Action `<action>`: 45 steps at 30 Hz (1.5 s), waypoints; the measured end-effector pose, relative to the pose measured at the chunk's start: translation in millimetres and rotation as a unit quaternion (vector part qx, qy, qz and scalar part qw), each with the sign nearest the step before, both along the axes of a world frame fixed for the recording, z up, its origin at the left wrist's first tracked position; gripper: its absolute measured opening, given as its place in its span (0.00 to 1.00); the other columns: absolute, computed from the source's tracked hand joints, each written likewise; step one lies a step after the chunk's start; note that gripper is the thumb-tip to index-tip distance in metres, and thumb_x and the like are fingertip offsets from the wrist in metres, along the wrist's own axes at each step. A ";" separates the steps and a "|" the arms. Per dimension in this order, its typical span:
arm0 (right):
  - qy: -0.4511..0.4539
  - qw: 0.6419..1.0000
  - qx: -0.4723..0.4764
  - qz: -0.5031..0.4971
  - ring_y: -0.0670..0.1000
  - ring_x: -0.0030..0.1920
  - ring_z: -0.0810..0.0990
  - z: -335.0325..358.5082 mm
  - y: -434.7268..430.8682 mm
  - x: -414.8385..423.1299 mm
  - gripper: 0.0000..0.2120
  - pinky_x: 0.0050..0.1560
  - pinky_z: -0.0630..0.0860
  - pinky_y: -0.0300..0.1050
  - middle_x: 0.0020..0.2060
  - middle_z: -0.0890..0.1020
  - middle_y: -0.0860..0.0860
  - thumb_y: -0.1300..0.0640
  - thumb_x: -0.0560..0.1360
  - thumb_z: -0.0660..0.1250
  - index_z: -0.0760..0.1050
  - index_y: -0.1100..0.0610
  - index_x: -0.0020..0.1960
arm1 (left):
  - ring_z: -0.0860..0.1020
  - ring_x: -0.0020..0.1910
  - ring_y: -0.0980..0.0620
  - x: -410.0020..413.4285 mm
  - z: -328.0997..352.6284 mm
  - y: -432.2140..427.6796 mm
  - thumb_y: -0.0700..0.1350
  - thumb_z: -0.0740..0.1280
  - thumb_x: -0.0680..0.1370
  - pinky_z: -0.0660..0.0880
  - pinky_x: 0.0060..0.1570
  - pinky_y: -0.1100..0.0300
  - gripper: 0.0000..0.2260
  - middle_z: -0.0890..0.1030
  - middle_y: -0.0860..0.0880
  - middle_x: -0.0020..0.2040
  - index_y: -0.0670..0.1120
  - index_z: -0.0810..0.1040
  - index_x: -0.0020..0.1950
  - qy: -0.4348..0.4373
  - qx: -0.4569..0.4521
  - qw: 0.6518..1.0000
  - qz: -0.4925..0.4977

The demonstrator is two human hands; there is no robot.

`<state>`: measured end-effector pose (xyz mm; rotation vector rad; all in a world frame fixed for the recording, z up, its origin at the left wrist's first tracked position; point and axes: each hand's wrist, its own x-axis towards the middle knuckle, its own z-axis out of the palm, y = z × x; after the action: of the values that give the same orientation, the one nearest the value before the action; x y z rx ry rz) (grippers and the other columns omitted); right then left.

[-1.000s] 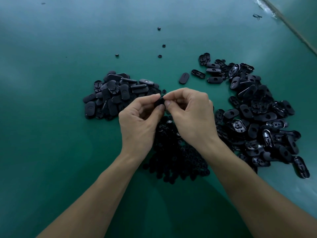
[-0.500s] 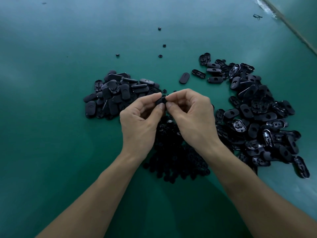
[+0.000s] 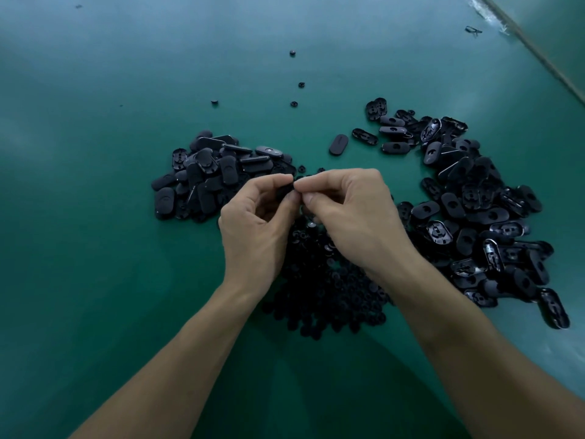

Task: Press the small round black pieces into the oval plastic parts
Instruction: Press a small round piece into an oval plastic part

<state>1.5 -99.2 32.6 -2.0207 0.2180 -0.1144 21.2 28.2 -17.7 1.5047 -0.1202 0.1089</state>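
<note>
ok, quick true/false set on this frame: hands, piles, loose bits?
1. The left hand and right hand pinch one small black part between them. True.
2. The heap of round pieces lies nearest the person, under the wrists. True.
3. The oval parts form a single pile. False: there is a left pile and a larger right pile.
4. The table is red. False: the table is green.
5. Some loose round pieces lie beyond the piles. True.

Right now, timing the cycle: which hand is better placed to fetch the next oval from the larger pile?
Probably right: the right hand lies beside the larger pile; the left hand, also pinching the held part, would cross over.
</note>
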 end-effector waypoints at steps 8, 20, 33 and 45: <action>-0.022 0.996 -0.078 0.040 0.42 0.42 0.81 1.7 -13.2 3.1 0.10 0.42 0.73 0.27 0.42 0.82 0.44 0.59 0.75 0.72 0.83 0.46 0.53 | 0.85 0.45 0.53 -0.1 0.6 -1.5 0.35 0.73 0.77 0.80 0.47 0.62 0.09 0.87 0.50 0.45 0.47 0.81 0.53 0.015 -0.022 0.999 -0.020; -0.019 0.993 -0.030 0.109 0.43 0.43 0.85 2.7 -36.5 13.7 0.07 0.52 0.82 0.44 0.41 0.87 0.46 0.61 0.74 0.75 0.85 0.53 0.51 | 0.84 0.41 0.55 -0.1 3.1 -0.1 0.34 0.73 0.76 0.79 0.42 0.64 0.11 0.86 0.50 0.42 0.46 0.80 0.54 0.035 -0.058 0.997 -0.048; -0.033 0.989 -0.053 0.134 0.42 0.35 0.83 -0.1 -39.6 17.4 0.05 0.39 0.78 0.35 0.36 0.86 0.47 0.61 0.72 0.75 0.84 0.51 0.44 | 0.84 0.39 0.55 -1.7 5.7 -0.7 0.31 0.71 0.77 0.80 0.42 0.65 0.12 0.86 0.50 0.41 0.45 0.81 0.55 0.037 -0.064 0.994 -0.077; -0.019 0.991 -0.058 0.117 0.43 0.37 0.84 0.7 -38.4 15.4 0.06 0.43 0.81 0.40 0.36 0.86 0.46 0.59 0.73 0.76 0.85 0.49 0.44 | 0.85 0.36 0.51 -3.9 3.6 -2.2 0.31 0.73 0.75 0.80 0.41 0.64 0.12 0.87 0.48 0.40 0.47 0.81 0.53 0.034 -0.047 0.997 -0.045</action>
<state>16.9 -137.6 33.3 -2.1413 -0.0505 -0.0178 17.3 26.0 -14.2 1.4049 -0.1264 -0.0088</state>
